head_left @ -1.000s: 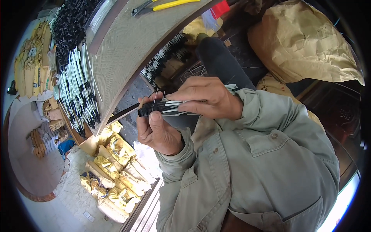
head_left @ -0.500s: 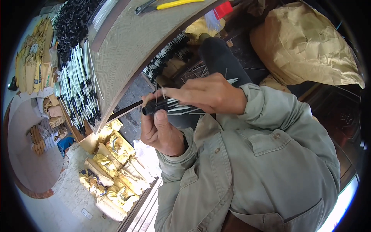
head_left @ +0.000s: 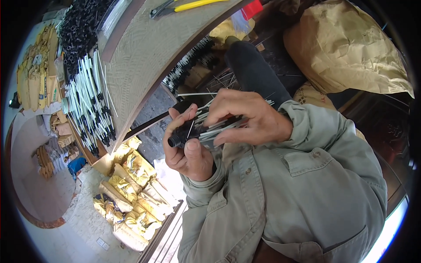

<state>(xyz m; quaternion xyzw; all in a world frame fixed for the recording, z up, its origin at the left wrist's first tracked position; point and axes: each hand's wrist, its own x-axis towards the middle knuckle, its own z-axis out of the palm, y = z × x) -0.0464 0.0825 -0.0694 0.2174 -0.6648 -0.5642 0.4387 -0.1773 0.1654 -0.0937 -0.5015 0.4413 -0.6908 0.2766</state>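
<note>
My left hand (head_left: 193,158) is closed around black plastic pieces; the front one is a short ribbed tube (head_left: 177,139) poking out between thumb and fingers. A thin pale stick (head_left: 190,129) crosses the black pieces. Slim white rods (head_left: 212,132) run back from them toward my right hand (head_left: 250,118). That hand curves over the rods, its thumb below and index finger above, with rods between them. My right palm hides much of the bundle. Another white rod (head_left: 195,94) sticks out just beyond my left fingertips.
A curved patterned tabletop (head_left: 144,57) at upper left holds yellow-handled pliers (head_left: 197,6). Left of it lie many white rods with black ends (head_left: 90,96) and a heap of black parts (head_left: 81,33). Yellow-wrapped bundles (head_left: 131,193) stand lower left; a brown paper sack (head_left: 346,48) upper right.
My right hand has drawn back from the black piece and lowered onto the white rods, its fingers spreading around them. My left hand has shifted slightly right and down, still holding the black pieces.
</note>
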